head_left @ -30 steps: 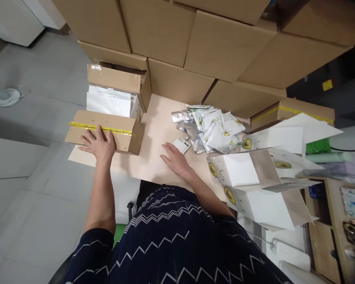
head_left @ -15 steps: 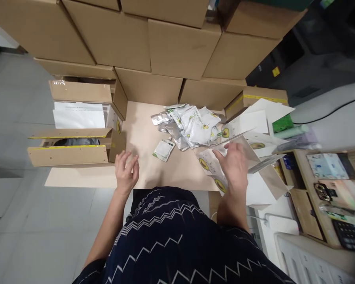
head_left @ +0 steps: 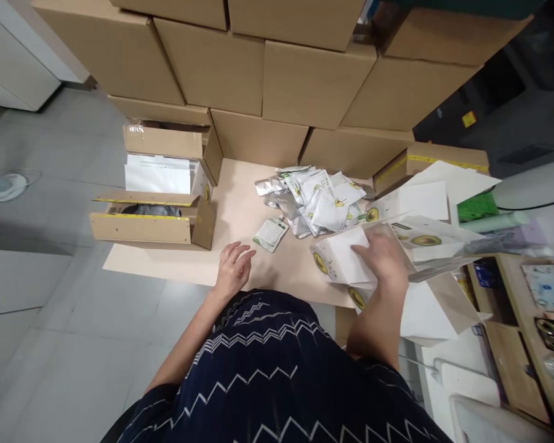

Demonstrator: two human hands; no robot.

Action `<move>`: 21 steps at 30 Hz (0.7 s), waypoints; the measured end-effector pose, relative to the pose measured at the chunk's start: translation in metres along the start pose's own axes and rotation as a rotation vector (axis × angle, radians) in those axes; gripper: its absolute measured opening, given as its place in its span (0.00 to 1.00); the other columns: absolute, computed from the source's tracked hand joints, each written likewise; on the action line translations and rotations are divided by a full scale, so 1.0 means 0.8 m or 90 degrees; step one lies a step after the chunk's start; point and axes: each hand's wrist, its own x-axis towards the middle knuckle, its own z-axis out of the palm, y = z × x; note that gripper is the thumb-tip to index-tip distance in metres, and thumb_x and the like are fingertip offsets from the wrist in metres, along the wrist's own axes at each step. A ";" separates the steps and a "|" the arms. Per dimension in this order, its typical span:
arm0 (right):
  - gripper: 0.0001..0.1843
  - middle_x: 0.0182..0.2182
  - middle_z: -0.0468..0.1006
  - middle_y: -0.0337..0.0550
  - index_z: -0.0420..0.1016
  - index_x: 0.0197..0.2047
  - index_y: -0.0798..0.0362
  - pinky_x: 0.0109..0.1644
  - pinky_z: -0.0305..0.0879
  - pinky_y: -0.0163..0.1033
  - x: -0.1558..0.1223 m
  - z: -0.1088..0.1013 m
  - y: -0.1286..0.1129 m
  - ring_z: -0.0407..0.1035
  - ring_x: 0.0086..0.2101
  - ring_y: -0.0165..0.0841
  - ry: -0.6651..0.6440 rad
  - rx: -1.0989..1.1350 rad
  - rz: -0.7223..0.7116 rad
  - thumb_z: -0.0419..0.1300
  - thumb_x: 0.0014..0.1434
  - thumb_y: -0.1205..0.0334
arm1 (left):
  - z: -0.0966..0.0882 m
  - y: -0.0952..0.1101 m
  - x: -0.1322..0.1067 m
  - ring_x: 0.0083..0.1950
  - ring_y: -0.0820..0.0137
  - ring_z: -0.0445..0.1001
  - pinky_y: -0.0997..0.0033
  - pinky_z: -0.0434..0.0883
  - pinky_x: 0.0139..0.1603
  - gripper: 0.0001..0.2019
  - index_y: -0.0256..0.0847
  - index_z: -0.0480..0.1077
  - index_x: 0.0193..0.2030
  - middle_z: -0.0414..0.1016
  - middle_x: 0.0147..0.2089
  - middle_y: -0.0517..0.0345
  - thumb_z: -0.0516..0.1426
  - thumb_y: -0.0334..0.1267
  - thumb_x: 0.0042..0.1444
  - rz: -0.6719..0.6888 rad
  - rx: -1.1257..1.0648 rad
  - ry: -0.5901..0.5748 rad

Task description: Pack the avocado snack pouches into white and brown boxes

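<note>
An open white box (head_left: 329,263) printed with avocados lies on its side at the table's right front. My right hand (head_left: 384,255) grips it at its open end, thumb against the white panel; the fingertips are blurred and partly hidden. My left hand (head_left: 234,267) hovers over the front edge, fingers loosely bent and apart, holding nothing. Just right of it lies a single small white-and-green sachet (head_left: 270,234). Behind that is a heap of silver and white avocado-print sachets (head_left: 325,200).
Stacked brown cartons (head_left: 258,138) wall off the table's back. At left stand an open carton (head_left: 141,229) with yellow tape edges and another holding white boxes (head_left: 157,178). More open white boxes (head_left: 427,320) crowd the right, beside a wooden organizer (head_left: 512,351).
The view has shifted, so the scene sits further right. My left hand has moved right, away from the taped carton. My right hand and the white box have shifted slightly left across the table.
</note>
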 end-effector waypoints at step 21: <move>0.18 0.46 0.75 0.54 0.71 0.54 0.56 0.41 0.70 0.45 -0.129 0.064 -0.243 0.73 0.40 0.40 -0.163 0.129 -0.762 0.47 0.71 0.56 | -0.062 0.049 -0.032 0.56 0.60 0.74 0.55 0.76 0.51 0.19 0.48 0.71 0.53 0.73 0.54 0.50 0.49 0.56 0.66 -0.387 -0.358 0.109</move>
